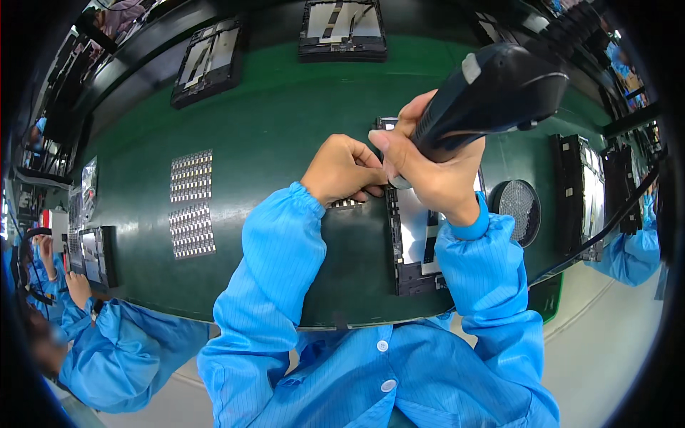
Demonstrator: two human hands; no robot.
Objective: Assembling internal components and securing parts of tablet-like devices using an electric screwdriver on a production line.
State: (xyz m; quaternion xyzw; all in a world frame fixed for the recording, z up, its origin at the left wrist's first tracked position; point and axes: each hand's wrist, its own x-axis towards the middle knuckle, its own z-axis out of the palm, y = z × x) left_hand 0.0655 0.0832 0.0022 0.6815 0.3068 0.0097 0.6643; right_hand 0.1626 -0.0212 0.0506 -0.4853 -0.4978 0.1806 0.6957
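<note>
Black electric screwdriver (pixel 492 89) in the right hand's (pixel 435 175) closed grip — left hand (pixel 342 170) fisted beside it.

1. The green belt (pixel 285 121) is bare between the two hands and the far trays, so a hand could pass there.
2. Two screw sheets (pixel 191 203) lie on the left, with bare belt before them.
3. On the right, a round dish (pixel 517 207) and a black tray (pixel 578 192) block the way.
4. A cable (pixel 606 228) crosses the right edge.
</note>
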